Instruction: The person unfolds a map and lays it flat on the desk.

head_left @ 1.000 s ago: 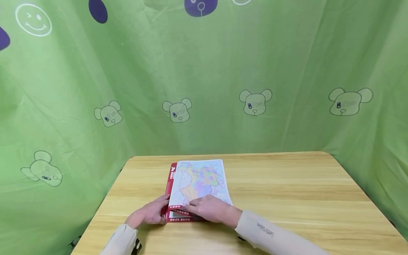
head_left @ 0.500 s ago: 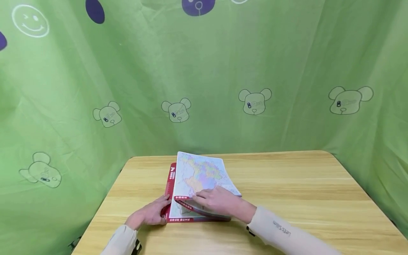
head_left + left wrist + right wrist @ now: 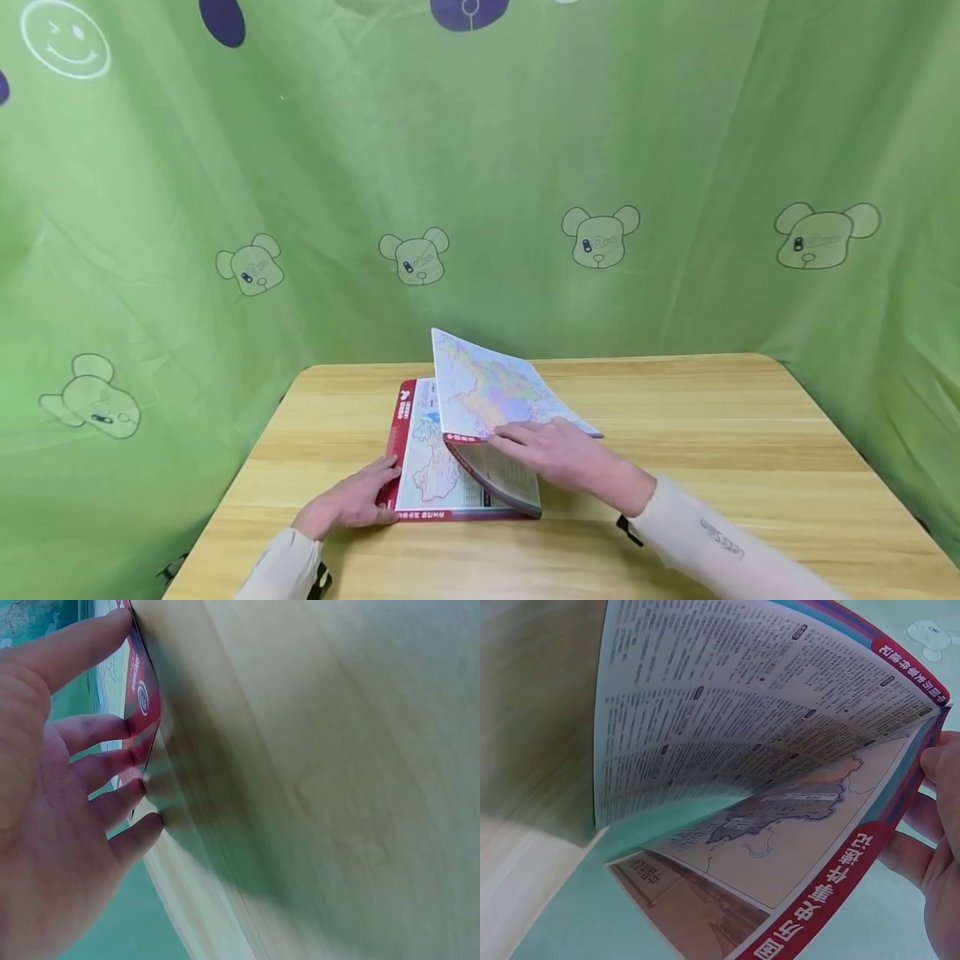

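On the table lies a red-bordered folded map [image 3: 438, 475], its bottom panel flat and its upper panel [image 3: 491, 392] tilted up, bent along the right side. My right hand [image 3: 562, 450] pinches the near edge of that raised panel. In the right wrist view, thumb and fingers [image 3: 915, 859] grip the red border, and printed text and a map picture show inside the fold. My left hand [image 3: 352, 500] rests at the bottom panel's left near corner. Its fingers [image 3: 97, 769] are spread and touch the red margin [image 3: 142, 694] in the left wrist view.
The wooden table [image 3: 712, 450] extends to the right of the map. A green curtain [image 3: 480, 167] printed with bear heads stands close behind the table's far edge and along both sides.
My right hand has lifted the map's upper panel and carried it up and to the right, uncovering the panel beneath. The left hand has stayed at the left near corner.
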Demonstrator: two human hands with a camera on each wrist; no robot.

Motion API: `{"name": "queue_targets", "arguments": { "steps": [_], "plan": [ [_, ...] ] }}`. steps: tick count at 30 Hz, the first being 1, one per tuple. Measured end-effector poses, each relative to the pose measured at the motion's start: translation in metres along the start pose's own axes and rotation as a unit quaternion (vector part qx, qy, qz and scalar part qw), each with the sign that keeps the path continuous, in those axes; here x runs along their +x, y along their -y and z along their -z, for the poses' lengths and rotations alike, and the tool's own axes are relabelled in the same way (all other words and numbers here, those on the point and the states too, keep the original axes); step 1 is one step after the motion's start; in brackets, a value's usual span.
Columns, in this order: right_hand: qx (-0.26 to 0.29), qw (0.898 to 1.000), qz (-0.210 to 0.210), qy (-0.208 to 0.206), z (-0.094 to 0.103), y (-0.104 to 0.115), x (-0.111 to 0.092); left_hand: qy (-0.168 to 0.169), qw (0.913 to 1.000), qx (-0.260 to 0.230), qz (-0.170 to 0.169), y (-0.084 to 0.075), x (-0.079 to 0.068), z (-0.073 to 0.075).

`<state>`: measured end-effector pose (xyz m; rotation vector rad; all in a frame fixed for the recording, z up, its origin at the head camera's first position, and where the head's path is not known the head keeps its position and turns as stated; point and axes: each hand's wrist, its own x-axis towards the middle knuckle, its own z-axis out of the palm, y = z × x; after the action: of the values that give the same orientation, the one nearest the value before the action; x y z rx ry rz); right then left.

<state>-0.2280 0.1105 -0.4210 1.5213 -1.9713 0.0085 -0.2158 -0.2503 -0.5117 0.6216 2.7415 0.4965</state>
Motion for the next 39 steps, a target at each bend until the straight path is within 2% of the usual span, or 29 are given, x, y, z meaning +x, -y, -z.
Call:
{"name": "queue_targets", "arguments": {
  "steps": [10, 22, 29, 39],
  "plan": [
    [0.007, 0.999, -0.024, -0.046, 0.015, -0.013, -0.021, -0.005, 0.9999, 0.011, 0.0, 0.001, 0.002, -0.001],
    [-0.021, 0.997, -0.059, -0.053, 0.038, -0.023, -0.05, -0.008, 0.9998, 0.016, -0.005, -0.001, 0.002, 0.0],
    [-0.023, 0.995, -0.07, -0.065, 0.045, -0.031, -0.07, -0.011, 0.9995, 0.028, -0.007, -0.003, 0.002, -0.002],
    [-0.038, 0.993, -0.083, -0.08, 0.052, -0.037, -0.096, -0.034, 0.9961, 0.075, 0.031, -0.012, 0.007, -0.004]
  ]
}}
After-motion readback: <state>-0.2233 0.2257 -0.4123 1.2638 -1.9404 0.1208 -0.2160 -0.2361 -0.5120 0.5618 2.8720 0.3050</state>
